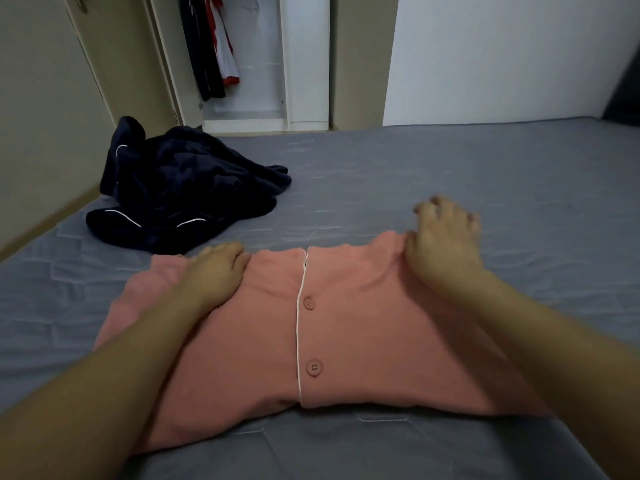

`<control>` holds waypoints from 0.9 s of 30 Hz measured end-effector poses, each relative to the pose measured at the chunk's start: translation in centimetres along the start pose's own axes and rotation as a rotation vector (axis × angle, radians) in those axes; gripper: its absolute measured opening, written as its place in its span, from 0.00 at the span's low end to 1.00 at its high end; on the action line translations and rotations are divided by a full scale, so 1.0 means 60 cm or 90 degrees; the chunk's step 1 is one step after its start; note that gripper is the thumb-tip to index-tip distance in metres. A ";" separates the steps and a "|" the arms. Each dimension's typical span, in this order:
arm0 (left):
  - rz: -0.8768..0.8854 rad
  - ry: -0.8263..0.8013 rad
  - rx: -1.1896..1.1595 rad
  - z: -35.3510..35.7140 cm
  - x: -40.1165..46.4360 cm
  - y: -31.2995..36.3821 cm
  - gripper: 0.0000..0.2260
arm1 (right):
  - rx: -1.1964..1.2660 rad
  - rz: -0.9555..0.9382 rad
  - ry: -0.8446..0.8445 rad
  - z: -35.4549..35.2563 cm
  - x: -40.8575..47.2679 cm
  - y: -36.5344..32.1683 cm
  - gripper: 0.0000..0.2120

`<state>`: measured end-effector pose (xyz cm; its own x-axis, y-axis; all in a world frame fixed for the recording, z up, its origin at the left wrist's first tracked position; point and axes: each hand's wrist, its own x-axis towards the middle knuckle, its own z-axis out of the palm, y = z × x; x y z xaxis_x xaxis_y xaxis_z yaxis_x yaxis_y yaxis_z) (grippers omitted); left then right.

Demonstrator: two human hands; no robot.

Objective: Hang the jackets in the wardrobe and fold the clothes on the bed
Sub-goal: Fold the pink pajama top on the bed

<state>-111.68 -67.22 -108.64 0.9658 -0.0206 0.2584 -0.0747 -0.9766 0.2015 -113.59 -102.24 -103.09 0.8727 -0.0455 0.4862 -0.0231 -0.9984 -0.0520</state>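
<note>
- Head view: A pink buttoned top [346,323] with white piping lay spread flat on the grey bed [485,174], close in front of the person.
- The left hand [213,277] rested palm-down on the top's far left edge, fingers fairly straight and pressing the cloth.
- The right hand [441,237] sat at the top's far right corner, blurred; its fingers looked loosely spread, and I could not tell whether it gripped the fabric.
- A crumpled navy garment [180,188] with white trim lay further off to the left on the bed.
- Beyond the bed, an open wardrobe [263,64] held hanging jackets [214,46], dark and red-and-white.
</note>
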 end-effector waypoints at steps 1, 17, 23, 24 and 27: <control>0.016 0.046 -0.010 0.000 0.000 0.001 0.12 | 0.035 -0.103 -0.003 0.005 -0.012 -0.027 0.24; 0.078 -0.143 0.022 -0.058 0.033 -0.083 0.13 | -0.023 0.026 -0.408 0.043 -0.038 -0.146 0.29; 0.009 -0.284 -0.053 -0.071 0.016 -0.148 0.26 | 0.217 -0.366 -0.089 -0.078 -0.197 -0.310 0.27; -0.004 -0.316 -0.110 -0.077 0.012 -0.157 0.24 | 0.198 -0.427 -0.163 -0.082 -0.239 -0.335 0.31; -0.072 -0.332 -0.265 -0.091 0.012 -0.173 0.09 | 0.062 -0.420 -0.323 -0.074 -0.312 -0.379 0.45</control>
<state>-111.57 -55.93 -105.40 0.9588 -0.1252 -0.2548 0.0458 -0.8175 0.5741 -131.59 -78.80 -107.14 0.8062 0.5916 -0.0078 0.5916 -0.8060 0.0196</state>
